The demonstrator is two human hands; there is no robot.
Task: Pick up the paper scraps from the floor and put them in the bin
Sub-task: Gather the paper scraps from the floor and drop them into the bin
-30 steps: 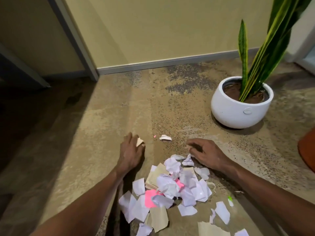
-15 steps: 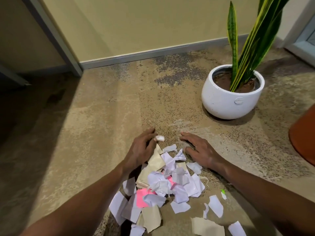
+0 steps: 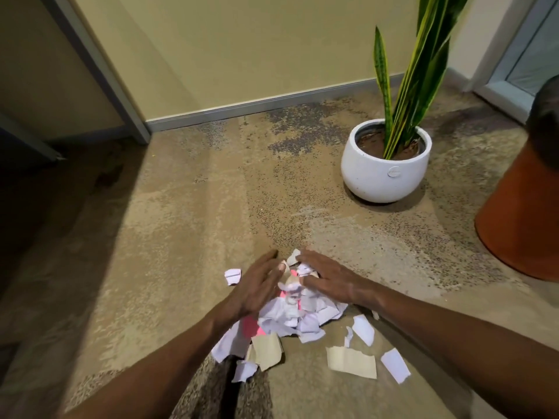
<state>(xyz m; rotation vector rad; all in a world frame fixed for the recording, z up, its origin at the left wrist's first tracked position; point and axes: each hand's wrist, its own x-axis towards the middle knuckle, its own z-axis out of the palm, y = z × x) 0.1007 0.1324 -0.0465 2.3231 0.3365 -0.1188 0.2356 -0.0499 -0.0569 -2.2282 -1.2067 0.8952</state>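
A heap of white, beige and pink paper scraps (image 3: pixel 290 316) lies on the carpet in front of me. My left hand (image 3: pixel 257 285) presses against the heap's left side, fingers extended. My right hand (image 3: pixel 326 278) presses against its right side, fingers spread over the top scraps. The two hands cup the pile between them. Loose scraps lie outside the hands: a white one (image 3: pixel 232 276) to the left, a beige piece (image 3: pixel 351 361) and a white piece (image 3: pixel 395 365) to the lower right. An orange bin (image 3: pixel 520 219) with a dark top stands at the right edge.
A white pot (image 3: pixel 384 173) with a tall striped plant stands on the carpet ahead to the right. A yellow wall with a grey skirting board (image 3: pixel 257 107) runs behind. A dark shadowed area with a grey frame leg (image 3: pixel 99 71) is on the left.
Both hands have swept inward and toward me, pushing the spread scraps into a tighter heap between them. The small far scraps were gathered in. The camera tilted right, showing more of the bin.
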